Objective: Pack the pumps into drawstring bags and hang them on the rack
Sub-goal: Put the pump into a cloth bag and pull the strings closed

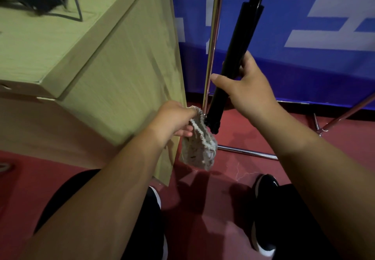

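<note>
- The pump (241, 42) has its cross handle cut by the top edge, and the right hand (250, 91) covers part of its barrel.
- Its lower tip meets the mouth of the drawstring bag (199, 150); whether it is inside cannot be told.
- The left hand (172, 119) hides the bag's top corner.
- The bag's print is blurred.
- The rack (213, 36) pole runs out at the top edge.

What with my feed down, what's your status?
Right hand grips pump. Left hand pinches drawstring bag rim. Pump's lower end at bag mouth. Nothing blocking.
</note>
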{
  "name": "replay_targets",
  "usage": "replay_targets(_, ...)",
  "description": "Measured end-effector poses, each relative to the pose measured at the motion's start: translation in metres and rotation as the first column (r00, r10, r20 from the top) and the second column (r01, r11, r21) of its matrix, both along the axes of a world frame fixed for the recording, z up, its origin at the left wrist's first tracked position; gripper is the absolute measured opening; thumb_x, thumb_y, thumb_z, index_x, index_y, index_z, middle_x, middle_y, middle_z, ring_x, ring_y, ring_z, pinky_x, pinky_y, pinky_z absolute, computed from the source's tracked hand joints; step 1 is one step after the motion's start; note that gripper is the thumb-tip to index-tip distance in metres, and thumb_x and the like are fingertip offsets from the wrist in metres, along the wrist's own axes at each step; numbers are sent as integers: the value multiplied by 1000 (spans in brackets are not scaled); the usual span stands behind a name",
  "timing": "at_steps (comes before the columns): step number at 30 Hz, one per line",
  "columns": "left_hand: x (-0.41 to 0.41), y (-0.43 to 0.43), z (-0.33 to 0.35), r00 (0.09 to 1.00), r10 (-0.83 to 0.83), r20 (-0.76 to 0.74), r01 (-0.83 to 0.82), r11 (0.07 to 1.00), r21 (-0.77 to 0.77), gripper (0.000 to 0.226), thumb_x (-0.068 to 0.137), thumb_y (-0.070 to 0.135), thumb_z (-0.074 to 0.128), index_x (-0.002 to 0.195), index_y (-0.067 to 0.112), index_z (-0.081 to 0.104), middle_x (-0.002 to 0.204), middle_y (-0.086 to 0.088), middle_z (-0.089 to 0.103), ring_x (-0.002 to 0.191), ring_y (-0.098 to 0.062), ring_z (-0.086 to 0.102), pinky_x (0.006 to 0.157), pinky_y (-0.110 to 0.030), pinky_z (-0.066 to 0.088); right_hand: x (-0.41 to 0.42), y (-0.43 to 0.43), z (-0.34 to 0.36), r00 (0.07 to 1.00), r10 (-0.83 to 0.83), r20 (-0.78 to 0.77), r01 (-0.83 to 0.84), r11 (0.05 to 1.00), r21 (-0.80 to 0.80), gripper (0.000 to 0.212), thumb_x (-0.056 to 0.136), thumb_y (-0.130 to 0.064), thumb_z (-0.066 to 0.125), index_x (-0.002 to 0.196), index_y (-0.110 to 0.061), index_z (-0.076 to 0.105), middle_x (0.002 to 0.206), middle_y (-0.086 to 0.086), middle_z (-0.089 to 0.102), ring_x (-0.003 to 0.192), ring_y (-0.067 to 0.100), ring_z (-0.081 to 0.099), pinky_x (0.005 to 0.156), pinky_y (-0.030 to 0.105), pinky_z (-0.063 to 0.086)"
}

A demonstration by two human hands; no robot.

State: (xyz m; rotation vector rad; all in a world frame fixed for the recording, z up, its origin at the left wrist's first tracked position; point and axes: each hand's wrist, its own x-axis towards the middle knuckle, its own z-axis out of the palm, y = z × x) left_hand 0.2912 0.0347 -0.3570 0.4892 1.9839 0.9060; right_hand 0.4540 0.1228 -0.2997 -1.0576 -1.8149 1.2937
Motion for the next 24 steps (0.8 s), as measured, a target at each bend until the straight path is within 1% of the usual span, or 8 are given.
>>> replay_targets(3,1,0,-3,998,-17,-55,16,1000,-25,23,97,20,73,106,6,58,79,-10,55,53,-18,62,48,-33,61,-1,-2,5,999,24,-35,-24,1000,-3,39,94,-35,82,126,-35,61,110,-12,70,104,5,68,92,35,61)
replay_targets(7,2,2,-7,992,-62,-110,58,998,-37,25,103,28,68,118,11,57,76,-8,55,48,-15,58,49,-34,59,-1,-2,9,994,41,-106,-46,998,-49,33,94,-32,81,122,-29,65,100,-19,66,101,5,68,95,32,59)
replay_targets(9,-1,3,-9,985,-103,-140,100,994,-32,29,105,28,64,124,7,62,73,-7,56,45,-14,58,46,-32,58,-2,-1,8,992,46,-120,-55,996,-76,34,95,-31,81,125,-30,65,100,-20,65,101,5,69,94,30,60)
replay_targets(12,-6,1,-11,968,-170,-183,172,985,-4,33,105,27,64,128,3,64,72,-4,60,48,-13,62,47,-30,57,-2,3,3,991,44,-125,-57,993,-103,34,95,-26,80,126,-29,65,98,-16,64,92,0,68,86,25,60)
replay_targets(15,-7,-1,-9,951,-233,-204,244,969,32,24,104,25,64,120,8,68,73,-3,63,46,-8,63,48,-27,56,-3,6,0,992,43,-121,-56,993,-107,35,95,-22,79,126,-28,65,99,-12,64,86,-3,66,77,18,57)
replay_targets(17,-6,-1,-7,956,-238,-170,252,965,66,16,106,26,62,113,13,68,74,-2,64,47,-9,63,52,-29,57,-3,6,-3,992,46,-121,-60,992,-113,36,95,-21,79,127,-27,65,101,-9,64,86,-1,66,74,17,56)
replay_targets(20,-3,-1,-2,970,-219,-109,232,964,126,17,105,33,64,108,17,70,73,-1,64,51,-11,63,60,-32,59,-4,7,-7,994,63,-91,-73,991,-110,37,94,-25,80,126,-31,63,109,-3,70,99,10,72,80,26,59)
replay_targets(24,0,1,3,989,-144,-19,145,962,232,20,105,32,64,100,14,70,67,-3,57,51,-13,56,61,-32,56,-5,5,-12,994,72,-82,-82,989,-121,35,88,-28,81,119,-35,64,114,9,75,104,26,76,92,52,64)
